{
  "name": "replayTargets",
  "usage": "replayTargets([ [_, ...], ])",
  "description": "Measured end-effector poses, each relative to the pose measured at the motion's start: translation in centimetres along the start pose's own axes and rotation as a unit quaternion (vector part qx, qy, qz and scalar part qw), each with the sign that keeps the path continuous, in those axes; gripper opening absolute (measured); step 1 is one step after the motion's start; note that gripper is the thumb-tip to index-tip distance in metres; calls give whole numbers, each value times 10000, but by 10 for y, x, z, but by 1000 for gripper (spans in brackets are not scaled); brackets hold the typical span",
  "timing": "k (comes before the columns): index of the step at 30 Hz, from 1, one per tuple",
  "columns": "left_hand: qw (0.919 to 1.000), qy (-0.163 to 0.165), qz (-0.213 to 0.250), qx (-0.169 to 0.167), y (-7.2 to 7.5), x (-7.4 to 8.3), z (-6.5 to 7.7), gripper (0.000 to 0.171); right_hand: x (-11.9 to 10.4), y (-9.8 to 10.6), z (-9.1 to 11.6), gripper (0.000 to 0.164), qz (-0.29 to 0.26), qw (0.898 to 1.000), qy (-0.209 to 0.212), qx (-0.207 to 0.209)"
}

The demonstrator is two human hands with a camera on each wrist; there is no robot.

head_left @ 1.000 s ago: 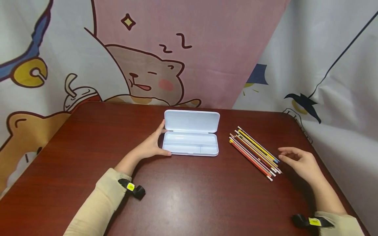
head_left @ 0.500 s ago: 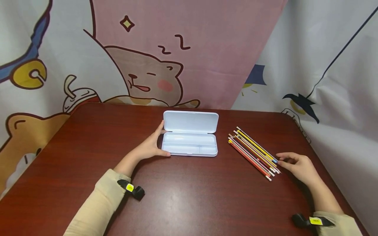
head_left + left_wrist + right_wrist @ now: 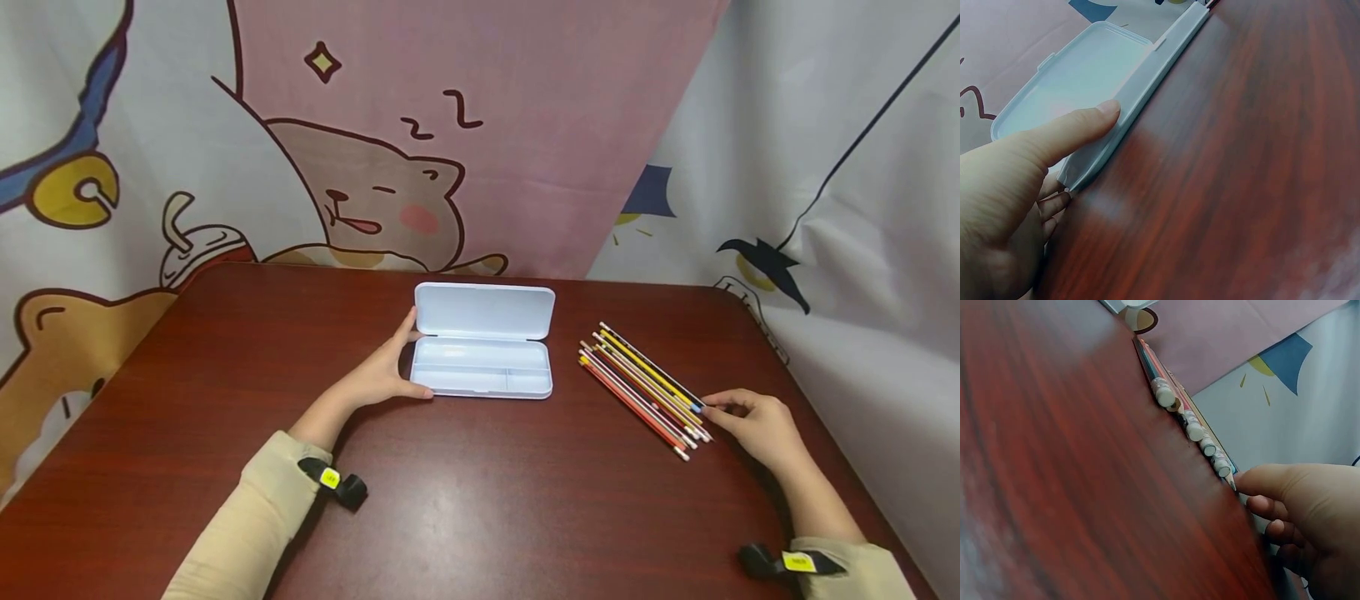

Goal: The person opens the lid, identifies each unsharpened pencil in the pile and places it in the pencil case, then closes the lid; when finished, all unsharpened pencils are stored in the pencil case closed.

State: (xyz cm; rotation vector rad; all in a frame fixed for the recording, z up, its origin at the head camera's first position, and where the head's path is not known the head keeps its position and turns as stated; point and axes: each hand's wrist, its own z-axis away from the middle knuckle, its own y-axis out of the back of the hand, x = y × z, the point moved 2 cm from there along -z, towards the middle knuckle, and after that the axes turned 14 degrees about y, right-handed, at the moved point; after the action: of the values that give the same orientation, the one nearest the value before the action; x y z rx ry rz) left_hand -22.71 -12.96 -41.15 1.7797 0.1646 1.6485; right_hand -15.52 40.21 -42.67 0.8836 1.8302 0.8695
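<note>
Your left hand (image 3: 375, 379) grips the pencil case (image 3: 459, 354); your right hand (image 3: 757, 427) pinches an outer pencil (image 3: 652, 364). Likely pick-up step; next, lift clear.

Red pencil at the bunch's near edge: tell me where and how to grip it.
Probably pinch the red pencil just behind its white-tipped end, coming from the near side: that end lies nearest, and the other pencils all lie on its far side.
</note>
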Motion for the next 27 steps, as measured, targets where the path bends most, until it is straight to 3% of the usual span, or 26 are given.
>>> replayTargets([
  [3, 10000, 27, -16, -52, 2, 13, 7, 124, -1, -1, 0, 16, 124, 9999, -23, 46],
  [18, 10000, 26, -31, -34, 2, 13, 7, 124, -6, -4, -3, 13, 544, 9970, -210, 506],
  [25, 9999, -5, -76, 100, -3, -20, -9, 133, -8, -2, -4, 17, 571, 9951, -429, 685],
  [27, 9999, 10, -123, 107, -3, -22, -10, 133, -9, -1, -4, 17, 592, 9945, -449, 743],
])
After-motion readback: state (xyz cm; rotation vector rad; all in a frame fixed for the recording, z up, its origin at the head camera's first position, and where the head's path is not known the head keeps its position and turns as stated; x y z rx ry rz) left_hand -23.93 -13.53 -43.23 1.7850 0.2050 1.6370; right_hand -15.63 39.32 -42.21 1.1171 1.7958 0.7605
